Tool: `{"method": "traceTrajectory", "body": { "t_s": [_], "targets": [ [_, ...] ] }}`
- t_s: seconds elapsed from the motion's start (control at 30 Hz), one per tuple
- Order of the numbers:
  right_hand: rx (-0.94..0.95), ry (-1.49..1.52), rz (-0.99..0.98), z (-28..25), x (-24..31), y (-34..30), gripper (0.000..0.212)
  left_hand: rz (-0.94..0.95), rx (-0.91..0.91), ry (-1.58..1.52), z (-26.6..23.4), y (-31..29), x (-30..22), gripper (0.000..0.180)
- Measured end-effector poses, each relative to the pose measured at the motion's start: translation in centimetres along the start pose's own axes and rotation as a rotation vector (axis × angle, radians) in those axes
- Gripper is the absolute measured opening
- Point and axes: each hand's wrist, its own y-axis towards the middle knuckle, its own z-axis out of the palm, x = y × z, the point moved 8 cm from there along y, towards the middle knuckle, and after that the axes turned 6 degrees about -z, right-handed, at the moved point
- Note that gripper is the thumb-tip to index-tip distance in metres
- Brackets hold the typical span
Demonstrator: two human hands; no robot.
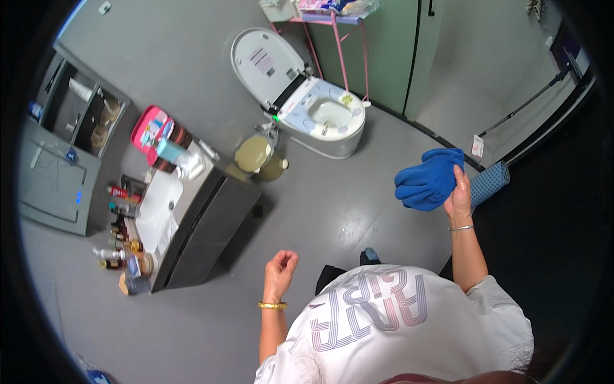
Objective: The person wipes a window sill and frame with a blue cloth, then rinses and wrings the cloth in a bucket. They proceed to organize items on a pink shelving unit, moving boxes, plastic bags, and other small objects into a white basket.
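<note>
My right hand (458,197) grips a bunched blue cloth (430,180) from its right side, with the thumb against it and the other fingers hidden beneath. The cloth hangs in folds above the grey floor. Near the vanity cabinet, my left hand (280,275) is held in the air with its fingers curled in, and nothing shows in it. A gold bangle circles the left wrist, a silver one the right.
A toilet (329,121) with its lid up stands ahead, beside a pink-framed rack (341,51). To the left is a sink (160,205) crowded with bottles, with a bin (254,153) past its cabinet. A rolled blue mat (490,184) and a long-handled tool (521,105) are at right.
</note>
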Motion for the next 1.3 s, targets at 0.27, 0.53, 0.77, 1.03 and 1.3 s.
{"method": "traceTrajectory", "body": {
  "t_s": [0.27, 0.53, 0.77, 1.03, 1.3],
  "targets": [
    [0.119, 0.125, -0.066, 7.6, -2.8, 10.9, 0.036, -0.053, 0.040, 0.001, 0.5, 10.3, -3.4, 0.013],
    [0.068, 0.146, -0.133, 13.3, -3.8, 20.6, 0.039, 0.009, 0.088, -0.020, 0.0, 25.8, -8.0, 0.014],
    [0.192, 0.143, -0.219, 18.9, -4.3, 27.7, 0.039, 0.098, 0.234, 0.087, 2.5, 37.7, -17.7, 0.018],
    [0.215, -0.062, -0.072, 27.1, -10.2, 37.7, 0.039, 0.093, 0.241, -0.020, 5.7, 45.2, -20.5, 0.014],
    [0.502, -0.086, -0.092, 38.0, -13.8, 48.7, 0.040, -0.085, -0.010, -0.226, 2.5, 47.8, -18.7, 0.014]
  ]
}}
